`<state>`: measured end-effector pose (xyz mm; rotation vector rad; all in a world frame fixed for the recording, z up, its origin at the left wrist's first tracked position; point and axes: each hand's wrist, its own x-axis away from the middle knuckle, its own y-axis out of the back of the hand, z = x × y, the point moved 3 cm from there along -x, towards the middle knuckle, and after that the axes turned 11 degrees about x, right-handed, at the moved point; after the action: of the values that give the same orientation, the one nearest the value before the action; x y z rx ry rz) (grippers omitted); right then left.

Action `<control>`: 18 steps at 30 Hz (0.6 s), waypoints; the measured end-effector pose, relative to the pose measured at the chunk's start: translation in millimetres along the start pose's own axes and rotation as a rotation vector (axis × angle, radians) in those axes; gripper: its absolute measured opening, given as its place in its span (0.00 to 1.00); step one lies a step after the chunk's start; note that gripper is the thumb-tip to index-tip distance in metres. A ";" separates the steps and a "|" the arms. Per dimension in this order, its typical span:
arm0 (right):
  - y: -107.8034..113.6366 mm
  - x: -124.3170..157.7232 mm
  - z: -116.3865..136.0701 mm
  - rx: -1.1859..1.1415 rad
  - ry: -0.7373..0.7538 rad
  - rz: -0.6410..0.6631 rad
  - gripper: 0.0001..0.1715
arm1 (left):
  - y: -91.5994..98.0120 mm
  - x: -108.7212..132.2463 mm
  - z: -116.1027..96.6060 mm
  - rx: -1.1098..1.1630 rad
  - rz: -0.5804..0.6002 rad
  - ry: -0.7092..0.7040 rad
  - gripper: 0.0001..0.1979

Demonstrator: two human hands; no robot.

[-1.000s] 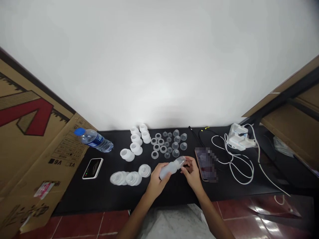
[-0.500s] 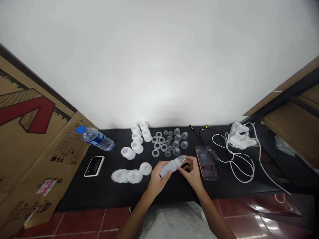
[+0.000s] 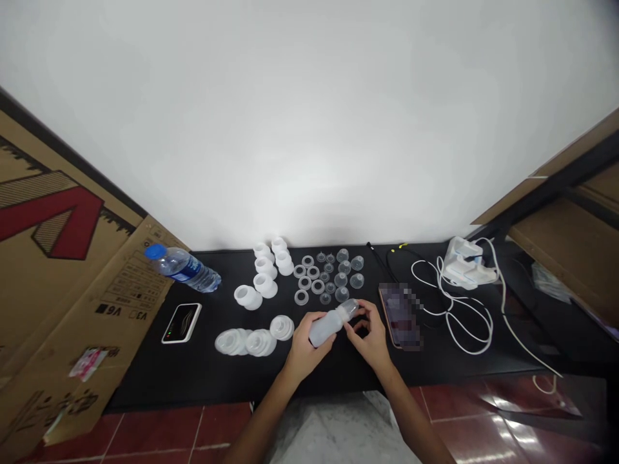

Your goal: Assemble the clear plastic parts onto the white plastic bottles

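A frosted plastic bottle (image 3: 329, 328) is clamped by the left grip (image 3: 305, 345), the curled right grip (image 3: 371, 336) beside it; clear silicone rings (image 3: 304, 282) lie unfitted at upper centre.

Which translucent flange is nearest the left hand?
The round frosted translucent flange, lying apart from the overlapping flanges, is closest to the left hand.

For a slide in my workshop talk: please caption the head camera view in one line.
Left hand grips a frosted plastic bottle over a black table, right hand beside its neck.
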<state>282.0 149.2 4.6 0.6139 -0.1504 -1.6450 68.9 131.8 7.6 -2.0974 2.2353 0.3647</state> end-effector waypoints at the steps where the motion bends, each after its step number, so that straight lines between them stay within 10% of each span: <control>1: 0.1 0.1 1.4 0.016 0.006 0.007 0.34 | 0.2 -0.2 -0.5 0.006 -0.004 0.010 0.20; 18: -2.8 3.3 10.2 0.272 0.053 -0.002 0.44 | -1.1 0.2 1.9 0.035 0.021 -0.009 0.21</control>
<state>274.5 144.1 11.0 0.8629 -0.3380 -1.6215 69.7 131.9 5.6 -2.0525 2.2434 0.3331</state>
